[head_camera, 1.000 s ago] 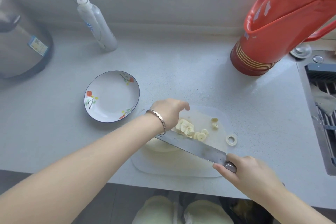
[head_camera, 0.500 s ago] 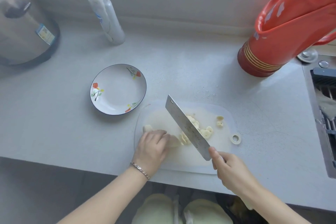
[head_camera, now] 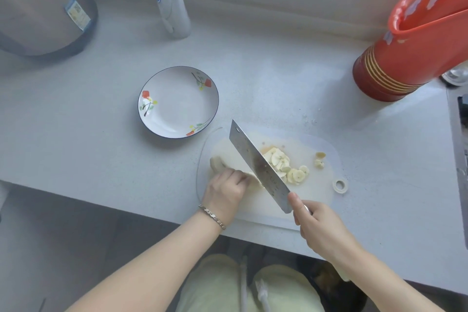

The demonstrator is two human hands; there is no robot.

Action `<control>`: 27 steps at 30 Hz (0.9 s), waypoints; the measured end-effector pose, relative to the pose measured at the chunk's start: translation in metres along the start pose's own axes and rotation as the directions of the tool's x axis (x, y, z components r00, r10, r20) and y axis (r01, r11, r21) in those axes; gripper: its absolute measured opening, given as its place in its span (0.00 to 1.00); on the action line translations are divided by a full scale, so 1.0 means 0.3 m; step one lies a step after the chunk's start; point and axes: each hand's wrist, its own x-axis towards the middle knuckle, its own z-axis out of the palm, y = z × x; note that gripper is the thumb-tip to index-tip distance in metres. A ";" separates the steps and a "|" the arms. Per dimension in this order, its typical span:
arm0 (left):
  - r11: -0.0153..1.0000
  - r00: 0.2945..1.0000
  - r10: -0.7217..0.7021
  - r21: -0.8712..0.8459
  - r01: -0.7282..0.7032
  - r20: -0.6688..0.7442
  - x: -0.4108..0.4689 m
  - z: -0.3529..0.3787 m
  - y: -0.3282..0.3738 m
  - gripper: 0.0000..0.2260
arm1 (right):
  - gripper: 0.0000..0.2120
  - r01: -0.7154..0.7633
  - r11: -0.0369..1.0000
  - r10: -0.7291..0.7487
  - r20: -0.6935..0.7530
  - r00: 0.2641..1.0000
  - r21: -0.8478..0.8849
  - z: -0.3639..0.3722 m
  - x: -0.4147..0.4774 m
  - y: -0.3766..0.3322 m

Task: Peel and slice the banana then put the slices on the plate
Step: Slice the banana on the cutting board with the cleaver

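Observation:
A peeled banana piece point(head_camera: 218, 164) lies on the white cutting board point(head_camera: 316, 200), pinned down by my left hand point(head_camera: 224, 192). My right hand point(head_camera: 320, 225) grips the handle of a steel cleaver point(head_camera: 258, 164); its blade rests on the banana's cut end, right beside my left fingertips. Several pale banana slices point(head_camera: 283, 166) lie heaped just right of the blade, and two small bits point(head_camera: 319, 159) sit farther right. The flowered white plate point(head_camera: 178, 101) stands bare on the counter, up and left of the board.
A red thermos jug point(head_camera: 410, 40) stands at the back right, a white squeeze bottle point(head_camera: 169, 0) at the back, a steel pot point(head_camera: 40, 7) at the back left. A sink rack edge point(head_camera: 459, 149) shows at the right. The counter's front edge runs just below the board.
My left hand left the slice pile and came down onto the banana piece at the board's left. The cleaver swung from lying low along the board to standing over the banana's cut end.

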 end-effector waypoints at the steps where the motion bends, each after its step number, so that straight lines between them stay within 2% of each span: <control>1: 1.000 1.000 0.000 0.001 0.000 0.006 0.001 -0.002 0.001 0.13 | 0.25 -0.002 1.000 0.002 -0.002 1.000 -0.008 0.002 0.002 0.002; 10: 1.000 1.000 0.008 0.007 -0.008 -0.004 -0.005 -0.003 0.009 0.08 | 0.25 0.012 0.998 -0.013 -0.020 1.000 -0.068 0.048 0.021 -0.002; 15: 0.999 1.000 0.007 0.044 -0.006 -0.014 -0.009 0.001 0.009 0.07 | 0.36 0.051 0.994 -0.058 -0.067 0.996 -0.093 0.094 0.056 0.029; 17: 0.999 1.000 0.010 0.048 -0.008 -0.029 -0.010 0.004 0.007 0.07 | 0.36 0.068 0.997 -0.071 -0.063 0.995 -0.046 0.100 0.060 0.039; 19: 0.999 0.999 0.010 0.049 -0.008 -0.041 -0.007 0.003 0.006 0.08 | 0.32 0.045 0.997 -0.043 -0.040 0.998 0.059 0.091 0.062 0.040; 23: 0.998 1.000 0.016 0.054 -0.015 -0.018 -0.003 0.001 0.000 0.12 | 0.26 -0.101 0.952 0.091 0.050 0.995 0.288 0.049 0.071 0.041; 27: 0.997 0.998 -0.018 0.072 0.014 0.063 0.018 0.012 -0.007 0.19 | 0.26 -0.095 0.957 0.077 0.077 0.994 0.275 -0.002 0.061 0.037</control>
